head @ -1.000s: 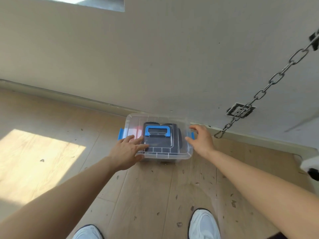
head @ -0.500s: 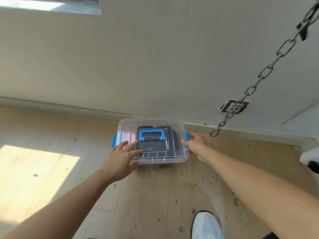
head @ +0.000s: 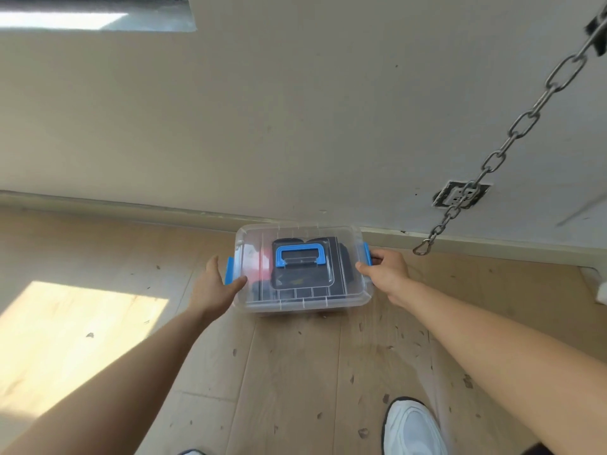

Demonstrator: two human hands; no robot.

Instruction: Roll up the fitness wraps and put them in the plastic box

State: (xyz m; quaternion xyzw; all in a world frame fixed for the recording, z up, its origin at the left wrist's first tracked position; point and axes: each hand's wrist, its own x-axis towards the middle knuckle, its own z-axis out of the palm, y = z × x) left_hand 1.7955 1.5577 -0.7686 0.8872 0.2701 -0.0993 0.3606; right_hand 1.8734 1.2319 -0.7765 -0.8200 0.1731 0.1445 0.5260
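Note:
A clear plastic box (head: 358, 292) with its lid on stands on the wooden floor against the wall. The lid carries a blue handle (head: 299, 254), and a blue latch (head: 229, 270) sits on each short side. Dark rolled fitness wraps (head: 290, 280) show through the lid, with something red beside them. My left hand (head: 213, 287) is at the box's left end, thumb on the lid's edge by the left latch. My right hand (head: 386, 274) grips the right end, fingers curled around the right latch (head: 367, 253).
A steel chain (head: 512, 136) hangs slanting from the upper right, its snap hook (head: 422, 247) ending just above the skirting right of the box. A wall socket (head: 460, 193) lies behind it. My white shoe (head: 412, 428) stands near the bottom. Sunlight falls on the floor at left.
My left hand slid off the lid's top to the box's left end. My right hand closed around the right latch. The view drifted, so the box sits slightly lower in frame.

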